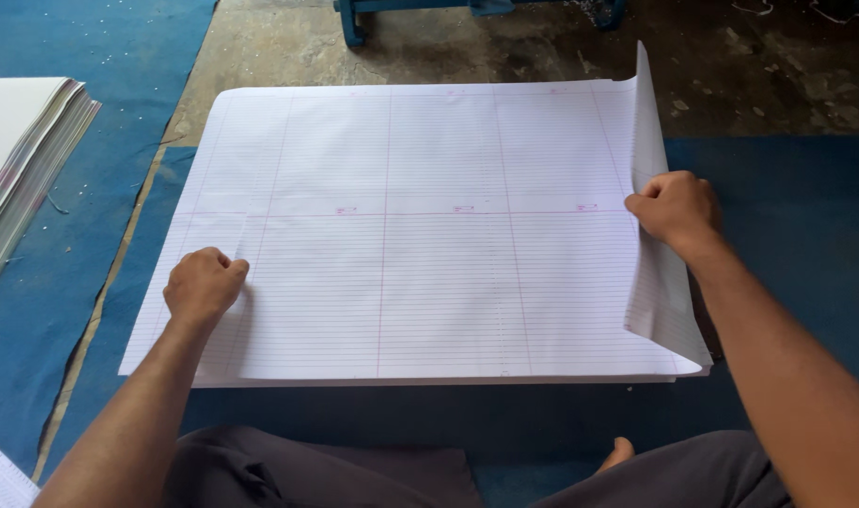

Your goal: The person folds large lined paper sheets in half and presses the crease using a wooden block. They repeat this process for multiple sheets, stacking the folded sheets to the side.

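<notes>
Two hands on ruled sheets (429, 235): left hand (204, 285) fisted, right hand (676, 209) pinching the lifted edge.

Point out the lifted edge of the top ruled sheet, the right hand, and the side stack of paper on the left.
lifted sheet edge (644, 113), head view, on the raised flap's upper part.
right hand (676, 209), head view, on the back of the hand pinching the sheet.
side stack of paper (20, 141), head view, on its top sheet.
</notes>
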